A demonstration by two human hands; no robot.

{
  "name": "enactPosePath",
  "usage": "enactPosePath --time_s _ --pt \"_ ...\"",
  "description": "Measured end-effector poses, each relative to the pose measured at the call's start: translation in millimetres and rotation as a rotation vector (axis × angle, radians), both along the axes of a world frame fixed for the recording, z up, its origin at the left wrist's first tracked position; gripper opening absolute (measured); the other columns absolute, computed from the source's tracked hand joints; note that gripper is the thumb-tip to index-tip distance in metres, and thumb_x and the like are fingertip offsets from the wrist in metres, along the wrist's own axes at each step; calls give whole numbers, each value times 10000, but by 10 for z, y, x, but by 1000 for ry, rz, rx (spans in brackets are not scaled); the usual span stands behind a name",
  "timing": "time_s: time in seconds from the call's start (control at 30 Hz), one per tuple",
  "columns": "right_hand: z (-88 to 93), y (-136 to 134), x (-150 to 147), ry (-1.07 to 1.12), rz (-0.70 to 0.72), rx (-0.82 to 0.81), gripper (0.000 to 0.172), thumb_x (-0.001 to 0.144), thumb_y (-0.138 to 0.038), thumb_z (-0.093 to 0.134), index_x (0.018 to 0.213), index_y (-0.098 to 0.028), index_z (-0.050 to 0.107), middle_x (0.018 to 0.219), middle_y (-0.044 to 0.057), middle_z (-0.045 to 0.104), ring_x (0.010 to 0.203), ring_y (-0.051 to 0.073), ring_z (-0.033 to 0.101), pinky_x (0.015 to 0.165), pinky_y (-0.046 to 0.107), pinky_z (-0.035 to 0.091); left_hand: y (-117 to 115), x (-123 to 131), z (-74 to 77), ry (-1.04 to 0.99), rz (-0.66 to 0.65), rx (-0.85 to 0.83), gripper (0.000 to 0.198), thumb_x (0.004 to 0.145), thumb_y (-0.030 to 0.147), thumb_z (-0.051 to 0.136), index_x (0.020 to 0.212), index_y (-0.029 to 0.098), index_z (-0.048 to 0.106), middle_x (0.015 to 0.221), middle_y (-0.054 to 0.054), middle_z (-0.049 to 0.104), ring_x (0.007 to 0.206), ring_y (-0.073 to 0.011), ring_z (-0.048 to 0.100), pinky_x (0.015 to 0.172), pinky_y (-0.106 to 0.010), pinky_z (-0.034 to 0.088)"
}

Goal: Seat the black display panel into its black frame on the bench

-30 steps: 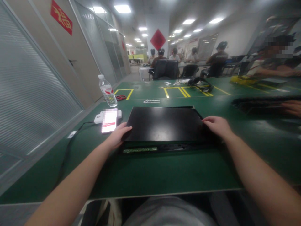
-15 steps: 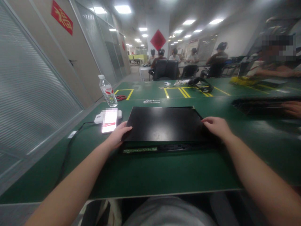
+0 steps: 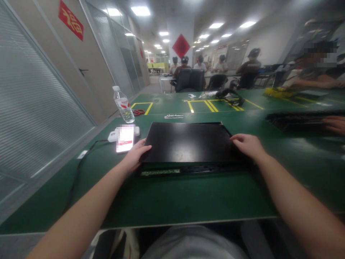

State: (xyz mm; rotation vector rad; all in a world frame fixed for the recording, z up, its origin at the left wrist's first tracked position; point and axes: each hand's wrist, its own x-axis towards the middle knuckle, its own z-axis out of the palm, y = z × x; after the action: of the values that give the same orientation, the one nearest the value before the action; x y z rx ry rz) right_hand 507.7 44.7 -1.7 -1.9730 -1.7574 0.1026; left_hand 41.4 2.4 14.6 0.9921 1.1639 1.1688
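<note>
A flat black display panel [image 3: 188,142] lies in front of me over a dark frame. Along its near side a strip of the frame shows, with a green circuit board [image 3: 161,172] at the left. My left hand [image 3: 137,153] grips the panel's left edge, thumb on top and the other fingers mostly hidden below. At the opposite edge my right hand [image 3: 248,145] pinches the panel's side between thumb and fingers. How far the panel is lifted from the frame, I cannot tell.
Left of the panel are a lit phone [image 3: 125,139], a white power strip [image 3: 112,136] and a water bottle [image 3: 124,105]. Red scissors [image 3: 138,112], small white pieces [image 3: 174,116] and black headphones [image 3: 230,97] lie farther back. At right, a co-worker's hand [image 3: 335,124] rests by another dark panel [image 3: 302,120].
</note>
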Motion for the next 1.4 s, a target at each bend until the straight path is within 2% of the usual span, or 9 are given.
enactPosePath --time_s 0.2,0.33,0.97,1.13,1.4 --pt "27 -22 -26 -2 -3 -27 296 816 -289 593 952 -274 856 913 31 810 877 249 730 769 335 537 -9 17 10 -1 1 -8 568 741 146 772 1291 136 633 1016 -104 819 889 -278 794 694 -333 602" --pt "-2 -4 1 -1 -2 -15 278 813 -294 601 928 -277 852 873 26 801 840 243 721 761 330 540 -2 13 -4 -6 -1 -6 537 747 144 764 1271 140 643 1035 -101 816 872 -270 793 681 -327 598" --pt "4 3 4 44 -25 -50 282 816 -309 598 929 -268 853 881 36 799 862 254 721 787 344 548 3 -13 -4 -2 -12 -28 579 773 130 763 1333 113 613 1053 -122 817 929 -284 799 765 -352 620" --pt "0 10 14 36 -20 -62 296 827 -301 598 961 -259 858 916 40 805 903 259 727 821 347 543 -2 -7 -2 4 -7 -34 580 778 131 760 1337 119 605 1042 -113 818 904 -279 798 725 -341 615" --pt "6 6 -6 39 -24 -54 279 826 -288 601 937 -260 856 898 34 806 873 243 725 789 331 541 6 -2 -5 3 -13 -22 577 763 139 769 1318 106 615 1034 -126 824 906 -288 801 692 -328 613"
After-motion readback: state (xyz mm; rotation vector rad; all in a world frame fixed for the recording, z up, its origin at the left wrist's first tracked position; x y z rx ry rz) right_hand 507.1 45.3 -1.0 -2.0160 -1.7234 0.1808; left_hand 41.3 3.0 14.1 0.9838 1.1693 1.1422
